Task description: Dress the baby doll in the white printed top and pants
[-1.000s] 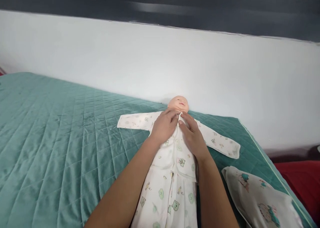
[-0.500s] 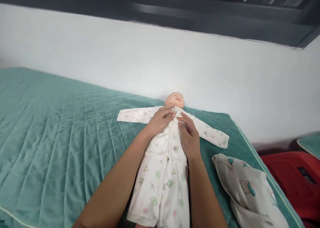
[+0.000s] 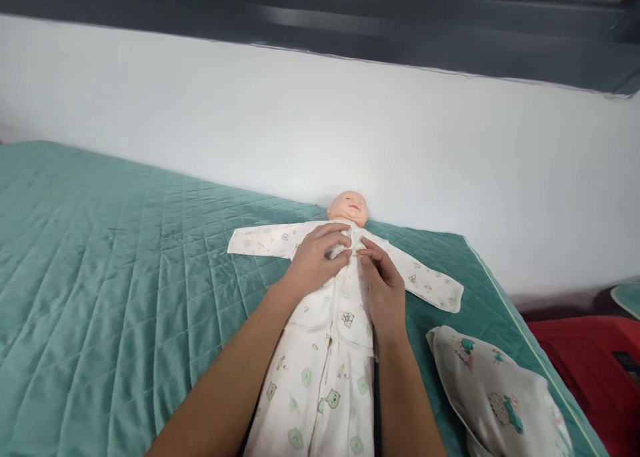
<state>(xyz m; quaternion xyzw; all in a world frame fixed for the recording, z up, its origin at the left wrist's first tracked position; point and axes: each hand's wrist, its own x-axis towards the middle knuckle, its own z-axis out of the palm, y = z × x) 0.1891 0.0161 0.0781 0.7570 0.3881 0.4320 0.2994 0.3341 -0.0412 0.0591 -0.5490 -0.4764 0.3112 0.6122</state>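
A baby doll (image 3: pixel 349 207) lies on its back on a teal quilted bed cover (image 3: pixel 110 257), head toward the wall. It wears a white printed sleepsuit (image 3: pixel 325 370) with the sleeves spread out sideways. My left hand (image 3: pixel 316 259) rests on the doll's chest, fingers bent and pinching the suit's front edge just below the neck. My right hand (image 3: pixel 381 285) meets it from the other side, fingertips pinched on the opposite edge of the same opening. The fingertips of both hands nearly touch at the collar.
A second folded white printed garment (image 3: pixel 500 393) lies on the bed at the lower right. A white wall (image 3: pixel 350 123) with a dark window frame (image 3: pixel 400 23) runs behind the bed. Something red (image 3: pixel 595 363) sits past the bed's right edge.
Both hands stay at the doll's collar with small finger shifts, moving slightly down the opening. The camera view has shifted a little.
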